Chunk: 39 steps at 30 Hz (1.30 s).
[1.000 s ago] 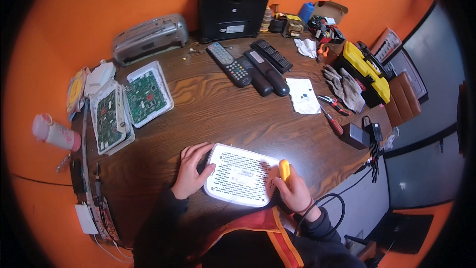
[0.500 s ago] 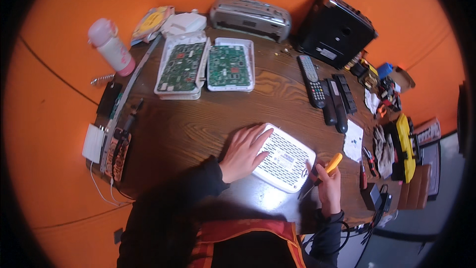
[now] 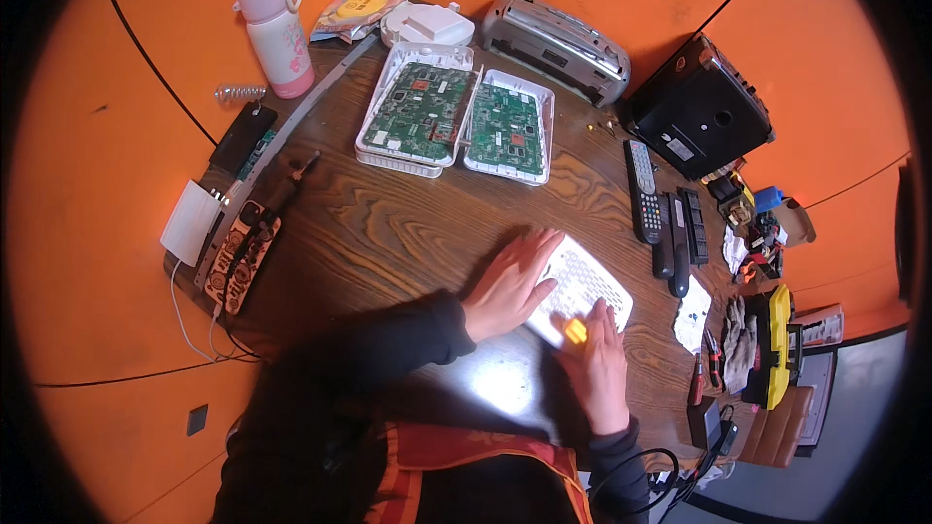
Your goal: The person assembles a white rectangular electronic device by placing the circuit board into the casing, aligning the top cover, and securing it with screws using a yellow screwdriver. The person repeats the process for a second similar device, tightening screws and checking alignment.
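Note:
A white plastic device case [image 3: 604,281] with rows of vent slots lies on the wooden table in front of me. My left hand [image 3: 512,283] rests on its left side, fingers stretched out flat. At the near right side is my right hand [image 3: 599,369], its fingertips touching the case. It holds a yellow-handled screwdriver [image 3: 576,331]; only the handle's end shows by the thumb, and the shaft is hidden. Both hands cover parts of the case.
Opened white cases with green circuit boards [image 3: 507,131] lie at the back. A remote control [image 3: 642,191] and black handsets [image 3: 680,243] are to the right, near a black speaker box [image 3: 701,107]. A pink bottle [image 3: 277,34] stands at the far left. Pliers [image 3: 715,359] lie by gloves [image 3: 740,344].
My right hand has moved left onto the case, turning the screwdriver so its handle end shows. My left hand stays on the case. The whole view has tilted and shifted.

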Tool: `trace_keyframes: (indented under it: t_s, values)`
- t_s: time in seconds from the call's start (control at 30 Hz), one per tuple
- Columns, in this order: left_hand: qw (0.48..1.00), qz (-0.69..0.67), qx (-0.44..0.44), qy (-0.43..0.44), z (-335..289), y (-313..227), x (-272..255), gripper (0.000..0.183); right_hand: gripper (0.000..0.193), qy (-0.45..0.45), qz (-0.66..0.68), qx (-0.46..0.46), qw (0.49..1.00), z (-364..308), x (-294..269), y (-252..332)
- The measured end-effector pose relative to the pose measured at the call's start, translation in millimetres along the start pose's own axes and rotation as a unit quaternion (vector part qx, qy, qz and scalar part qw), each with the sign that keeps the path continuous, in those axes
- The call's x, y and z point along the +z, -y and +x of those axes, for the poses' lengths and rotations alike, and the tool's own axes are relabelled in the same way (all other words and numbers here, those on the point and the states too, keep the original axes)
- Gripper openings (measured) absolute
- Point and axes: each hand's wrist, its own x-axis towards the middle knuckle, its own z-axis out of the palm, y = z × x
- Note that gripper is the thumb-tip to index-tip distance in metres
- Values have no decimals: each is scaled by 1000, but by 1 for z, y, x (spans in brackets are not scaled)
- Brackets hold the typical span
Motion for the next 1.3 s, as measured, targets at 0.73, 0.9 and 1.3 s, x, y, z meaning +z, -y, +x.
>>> trace_keyframes:
  t_s: [0.73, 0.9, 1.3]
  values:
    - [981, 103, 161, -27, -4, 6, 14, 20, 26, -235, 78, -4, 969, 256, 43, 15]
    - [980, 103, 168, -25, -2, 8, 12, 25, 27, -129, 35, 31, 991, 278, 33, 11]
    - [944, 92, 313, -51, -10, -12, -7, 19, 16, -112, 67, 5, 991, 215, 29, 20]
